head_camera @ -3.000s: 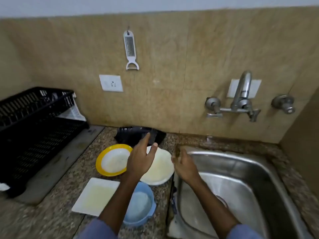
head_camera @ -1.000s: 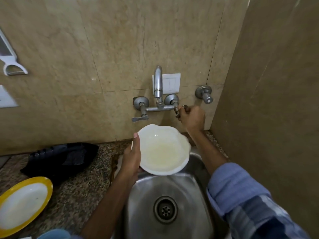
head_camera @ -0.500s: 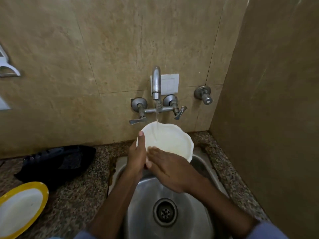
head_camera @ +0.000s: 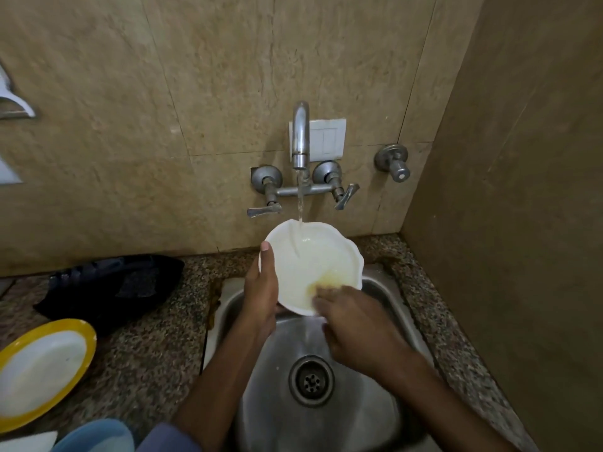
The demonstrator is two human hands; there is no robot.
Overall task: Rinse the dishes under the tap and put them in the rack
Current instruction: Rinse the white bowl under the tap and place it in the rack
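Observation:
A white plate with a wavy rim (head_camera: 313,256) is tilted over the steel sink (head_camera: 385,419). A thin stream of water runs from the tap (head_camera: 300,135) onto its upper part. My left hand (head_camera: 261,295) grips the plate's left edge, thumb on the rim. My right hand (head_camera: 355,324) lies with its fingers on the plate's lower inner face, over a yellowish smear; it is blurred. The rack is out of view.
A yellow-rimmed white plate (head_camera: 39,370) lies on the granite counter (head_camera: 156,353) at the left, with a blue bowl (head_camera: 98,437) and a white dish corner (head_camera: 26,443) at the bottom edge. A black object (head_camera: 114,285) sits against the wall. A side wall stands close on the right.
My right hand left the tap handle and came down onto the plate's inner face. Water now runs from the tap. Earlier, my left hand lifted this plate from the counter.

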